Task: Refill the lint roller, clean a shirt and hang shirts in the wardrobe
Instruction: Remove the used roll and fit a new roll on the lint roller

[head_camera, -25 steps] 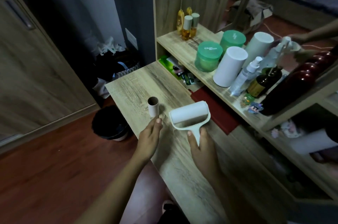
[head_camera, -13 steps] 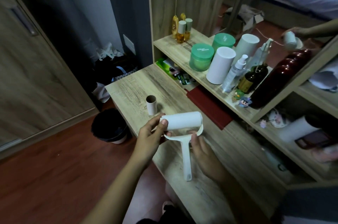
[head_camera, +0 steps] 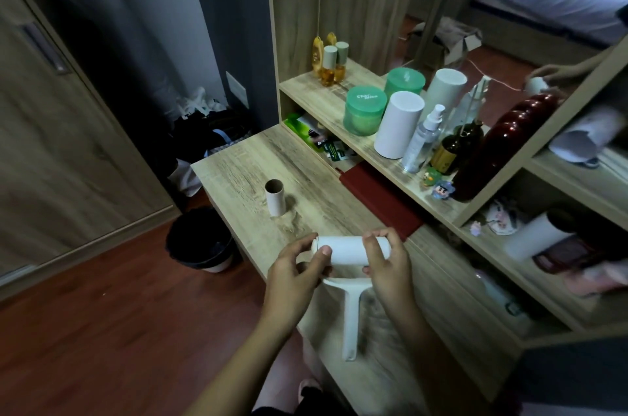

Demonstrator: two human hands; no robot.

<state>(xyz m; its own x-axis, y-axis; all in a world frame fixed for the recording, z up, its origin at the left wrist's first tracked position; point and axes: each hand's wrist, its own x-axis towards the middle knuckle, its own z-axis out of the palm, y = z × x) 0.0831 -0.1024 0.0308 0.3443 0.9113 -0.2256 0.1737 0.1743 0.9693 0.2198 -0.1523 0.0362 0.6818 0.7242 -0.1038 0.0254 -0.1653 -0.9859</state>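
I hold a white lint roller [head_camera: 348,250] over the near part of the wooden desk [head_camera: 244,167], its handle [head_camera: 350,320] pointing toward me. My left hand [head_camera: 295,274] grips the left end of the white roll. My right hand [head_camera: 387,262] grips the right end, fingers over the top. An empty cardboard core [head_camera: 273,198] stands upright on the desk to the upper left, apart from both hands. No shirt is in sight.
A shelf [head_camera: 316,92] at the back right carries two green jars [head_camera: 365,109], white cylinders [head_camera: 399,125], spray bottles and a dark red bottle [head_camera: 499,147]. A red book [head_camera: 380,201] lies under it. A black bin [head_camera: 198,240] stands on the floor, wardrobe door [head_camera: 51,130] on the left.
The lint roller has been lifted off the desk and pulled nearer to me. My right hand left the handle for the right end of the roll; my left hand took the left end.
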